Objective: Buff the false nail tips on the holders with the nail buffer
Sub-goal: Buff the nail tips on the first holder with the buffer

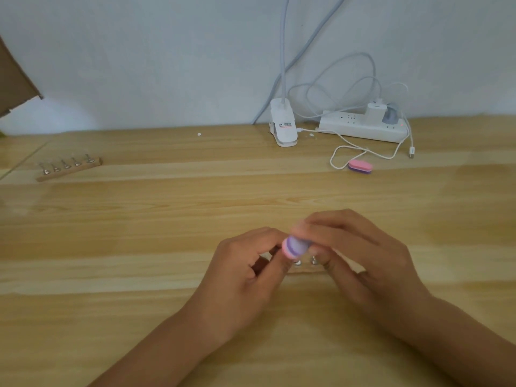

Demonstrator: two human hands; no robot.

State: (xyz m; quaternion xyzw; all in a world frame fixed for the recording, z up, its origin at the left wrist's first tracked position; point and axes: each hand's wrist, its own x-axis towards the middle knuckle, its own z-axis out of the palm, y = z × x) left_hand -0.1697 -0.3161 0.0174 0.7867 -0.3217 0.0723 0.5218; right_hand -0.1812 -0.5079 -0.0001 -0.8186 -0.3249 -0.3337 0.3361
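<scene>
Desk [139, 219] w/ R hand [363, 255] grip pinching buffer [296, 247] above holder [307, 270]; L hand [245, 272] grip unclear.

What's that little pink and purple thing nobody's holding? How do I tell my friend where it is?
Find the white power strip by the wall, far right on the table. Just in front, beside a loop of white cable, lies the spare buffer. It is a small oval, pink above and purple below, among all-white neighbours.

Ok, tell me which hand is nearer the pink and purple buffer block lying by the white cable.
Right. The right hand is roughly below the pink and purple buffer block in view; the left hand lies farther, down and leftward.
</scene>
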